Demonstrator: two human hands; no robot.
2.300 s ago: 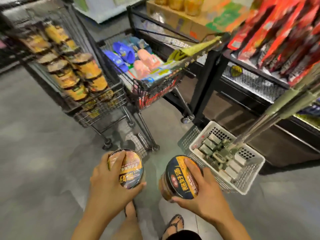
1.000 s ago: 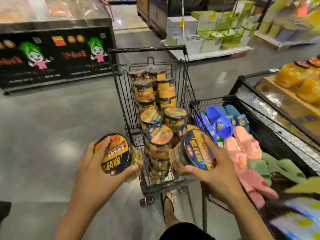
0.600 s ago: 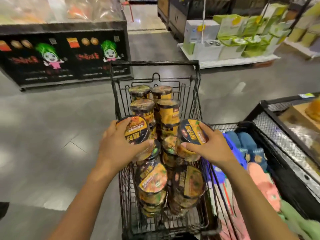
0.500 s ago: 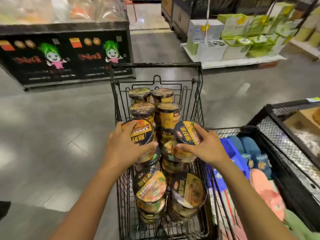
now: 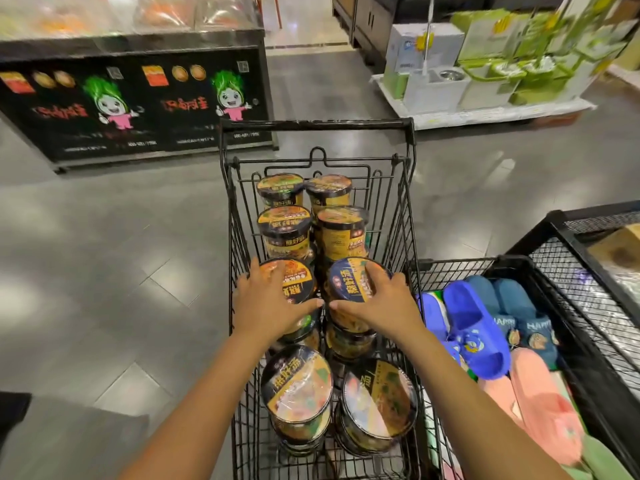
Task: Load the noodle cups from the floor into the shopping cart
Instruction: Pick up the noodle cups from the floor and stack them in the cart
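A black wire shopping cart stands in front of me, filled with several stacked noodle cups with dark and yellow lids. My left hand grips one noodle cup from above, on top of the middle stack on the left side. My right hand grips a second noodle cup beside it, on the middle stack on the right. Two more cups lie tilted at the near end of the cart, and upright stacks fill the far end.
To the right stands a black mesh bin holding blue and pink slippers. A black display counter with cartoon graphics is at the far left. A pallet of green and white boxes sits at the far right. Grey tiled floor surrounds the cart.
Both hands carried the two cups from near the floor up over the cart and lowered them onto the middle stacks. The view shifted from the floor to the cart's top.
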